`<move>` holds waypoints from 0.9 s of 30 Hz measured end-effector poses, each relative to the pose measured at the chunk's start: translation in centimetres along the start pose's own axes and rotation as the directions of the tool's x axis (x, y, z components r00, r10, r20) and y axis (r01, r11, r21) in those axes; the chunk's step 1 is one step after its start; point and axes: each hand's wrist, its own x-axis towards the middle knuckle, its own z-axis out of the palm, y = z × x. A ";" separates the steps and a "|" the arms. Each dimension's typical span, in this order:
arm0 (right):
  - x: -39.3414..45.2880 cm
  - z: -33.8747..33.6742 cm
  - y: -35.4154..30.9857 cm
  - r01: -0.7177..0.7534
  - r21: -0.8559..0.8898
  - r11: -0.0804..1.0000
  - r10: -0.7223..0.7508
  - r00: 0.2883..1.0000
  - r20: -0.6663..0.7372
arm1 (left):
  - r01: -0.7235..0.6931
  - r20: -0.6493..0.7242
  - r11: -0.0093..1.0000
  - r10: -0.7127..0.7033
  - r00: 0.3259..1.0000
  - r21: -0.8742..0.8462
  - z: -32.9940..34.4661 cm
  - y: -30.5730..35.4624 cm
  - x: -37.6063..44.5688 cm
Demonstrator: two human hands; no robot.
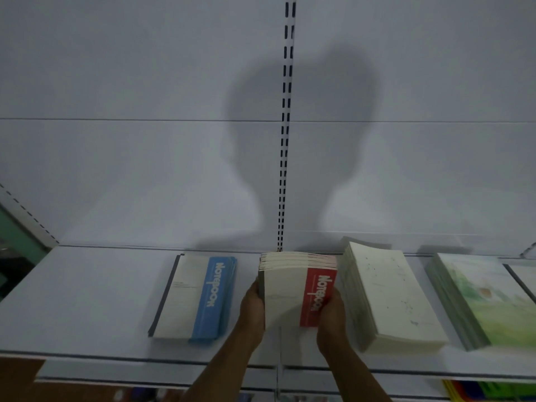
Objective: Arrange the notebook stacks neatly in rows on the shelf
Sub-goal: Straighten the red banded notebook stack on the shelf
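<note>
On the shelf (87, 300), both hands grip one of five notebook stacks (295, 291).

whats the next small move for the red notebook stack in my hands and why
Probably set the red notebook stack flat on the shelf and square its edges. Both the left hand and right hand grip its sides, its far edges look fanned, and it sits in the gap between the blue notebook stack and the cream stack, close to the cream one.
</note>
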 end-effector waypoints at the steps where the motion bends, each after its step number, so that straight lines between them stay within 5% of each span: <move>1: 0.2 0.0 -0.3 -0.010 0.003 1.000 0.010 1.000 -0.001 | 0.005 0.019 1.000 -0.005 1.000 0.015 0.0 0.2 0.3; 16: 0.7 -0.2 1.0 0.090 -0.083 0.992 -0.091 0.996 -0.010 | -0.042 0.021 0.988 0.039 0.999 0.146 -0.6 -1.3 1.8; 27: 0.8 0.1 2.0 0.023 -0.127 0.992 -0.039 0.992 -0.123 | -0.118 -0.008 0.983 0.120 0.993 0.139 -0.1 -2.1 1.6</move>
